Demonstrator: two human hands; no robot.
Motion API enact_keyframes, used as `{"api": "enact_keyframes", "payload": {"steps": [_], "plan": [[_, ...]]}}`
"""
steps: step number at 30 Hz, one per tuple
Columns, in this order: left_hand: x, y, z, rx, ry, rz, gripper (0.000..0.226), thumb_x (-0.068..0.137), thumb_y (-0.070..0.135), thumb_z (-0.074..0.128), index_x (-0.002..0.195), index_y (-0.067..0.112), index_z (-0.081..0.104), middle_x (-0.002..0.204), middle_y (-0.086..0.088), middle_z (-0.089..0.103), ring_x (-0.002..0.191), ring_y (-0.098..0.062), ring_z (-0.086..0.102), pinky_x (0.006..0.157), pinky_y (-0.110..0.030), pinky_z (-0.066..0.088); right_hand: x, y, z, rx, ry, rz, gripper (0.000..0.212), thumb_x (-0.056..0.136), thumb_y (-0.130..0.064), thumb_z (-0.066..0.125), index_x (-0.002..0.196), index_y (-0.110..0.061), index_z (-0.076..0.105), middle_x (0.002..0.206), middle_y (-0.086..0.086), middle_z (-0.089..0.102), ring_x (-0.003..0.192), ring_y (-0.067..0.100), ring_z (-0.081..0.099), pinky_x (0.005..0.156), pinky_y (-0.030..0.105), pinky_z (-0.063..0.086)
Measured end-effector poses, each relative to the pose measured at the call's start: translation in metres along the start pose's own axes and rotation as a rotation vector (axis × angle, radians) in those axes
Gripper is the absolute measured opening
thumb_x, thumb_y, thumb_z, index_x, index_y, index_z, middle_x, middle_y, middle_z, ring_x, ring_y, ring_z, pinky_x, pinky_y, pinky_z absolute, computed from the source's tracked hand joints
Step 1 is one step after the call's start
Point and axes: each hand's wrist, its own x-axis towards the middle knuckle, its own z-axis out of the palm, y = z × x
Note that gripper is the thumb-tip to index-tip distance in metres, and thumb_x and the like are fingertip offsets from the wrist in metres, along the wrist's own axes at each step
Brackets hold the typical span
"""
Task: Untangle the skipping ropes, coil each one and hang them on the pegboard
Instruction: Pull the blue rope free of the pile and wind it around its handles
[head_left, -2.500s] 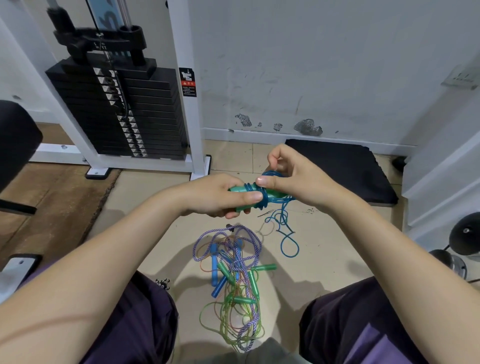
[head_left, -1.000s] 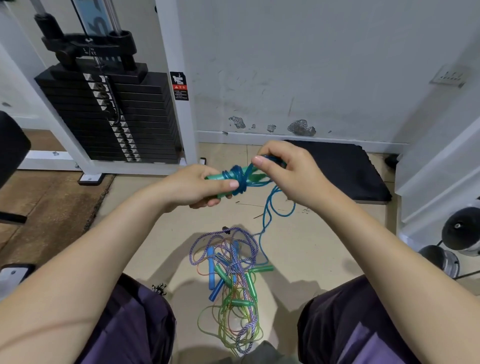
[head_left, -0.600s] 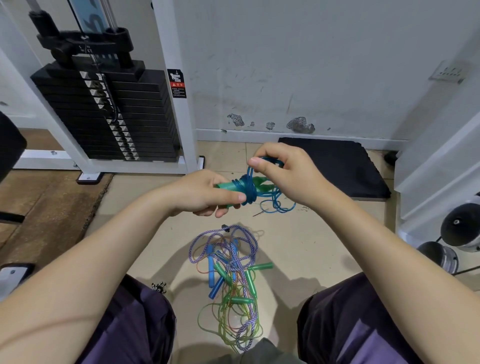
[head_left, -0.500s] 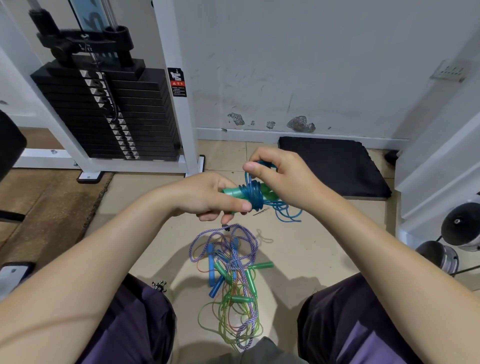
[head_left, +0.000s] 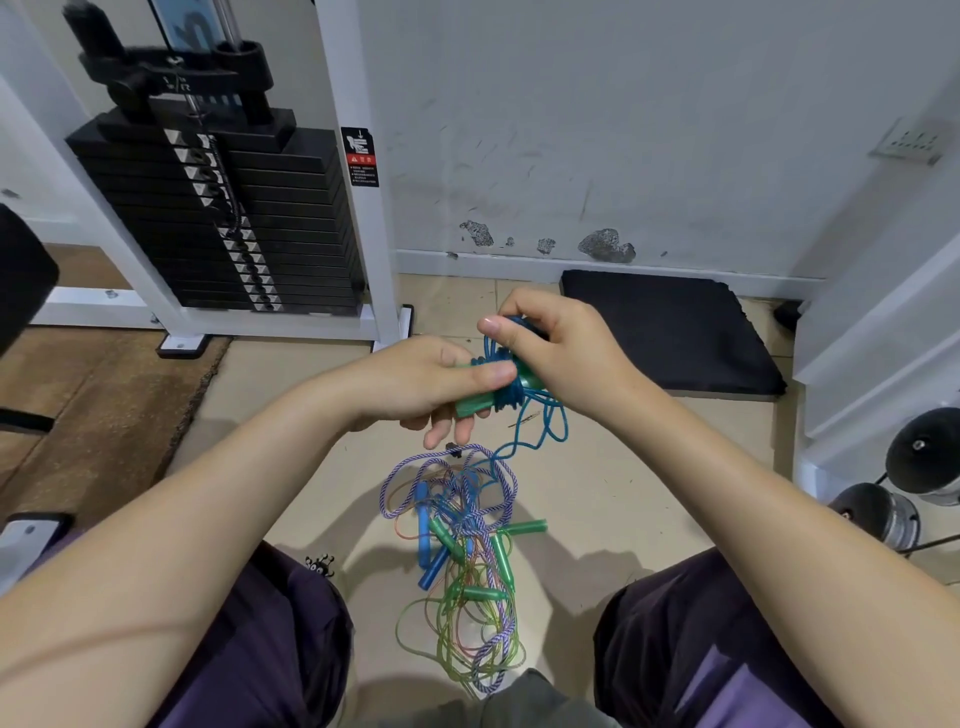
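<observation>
The left hand (head_left: 415, 382) grips the green handles (head_left: 475, 402), its thumb pressed along the top of them. The right hand (head_left: 550, 348) pinches the blue rope (head_left: 506, 395), which is wound several times around these handles; a loose length of it hangs down in loops to the floor. Directly below, near the person's knees, lies the tangled pile of ropes (head_left: 465, 551): a purple-and-white braided rope, clear green cords, green and blue handles, all crossed over each other. To the far left stands the weight stack (head_left: 223, 218) in a white frame; its top bar shows the letters "L" and "R", and a black and red warning sticker (head_left: 361, 156) sits on the post, its small text too blurred to read. A black mat (head_left: 670, 327) lies against the far wall on the right. The bare floor (head_left: 623, 467) between pile and mat is open. Dumbbells (head_left: 898, 499) stand at the right edge.
</observation>
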Motion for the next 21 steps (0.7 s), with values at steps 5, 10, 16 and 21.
{"api": "enact_keyframes", "payload": {"steps": [5,10,16,21], "plan": [[-0.001,-0.002,-0.003,0.082,0.104,0.044,0.037,0.085,0.055,0.064,0.059,0.028,0.059,0.050,-0.002,0.056,0.039,-0.013,0.039,0.042,-0.019,0.033,0.001,0.002,-0.003,0.039,-0.037,0.064,0.024,0.092,-0.030,0.066,0.072,-0.019,0.061,0.064,0.000,0.054,0.059,0.006,0.043,0.059,0.027,0.036],[0.000,-0.007,0.001,0.099,0.079,0.064,0.036,0.077,0.053,0.065,0.069,0.019,0.058,0.052,-0.001,0.060,0.040,-0.015,0.046,0.045,-0.018,0.038,0.001,0.008,-0.004,0.218,-0.076,0.112,0.026,0.085,-0.013,0.074,0.087,-0.016,0.048,0.076,0.002,0.053,0.067,0.013,0.048,0.065,0.029,0.040],[-0.001,-0.008,-0.004,0.009,0.089,0.130,0.029,0.093,0.039,0.060,0.070,0.021,0.057,0.056,-0.001,0.063,0.041,-0.012,0.050,0.046,-0.014,0.035,0.000,0.008,-0.004,0.280,-0.123,0.179,0.020,0.096,-0.031,0.060,0.083,-0.016,0.060,0.071,-0.006,0.058,0.062,0.006,0.051,0.059,0.020,0.042],[0.002,-0.006,-0.007,-0.214,0.289,0.147,0.038,0.085,0.054,0.053,0.076,0.017,0.053,0.055,-0.001,0.059,0.039,-0.011,0.046,0.040,-0.016,0.029,-0.002,0.009,-0.011,0.726,-0.261,0.326,0.039,0.090,-0.043,0.059,0.113,-0.013,0.060,0.092,0.008,0.062,0.062,0.019,0.054,0.061,0.029,0.046]]}}
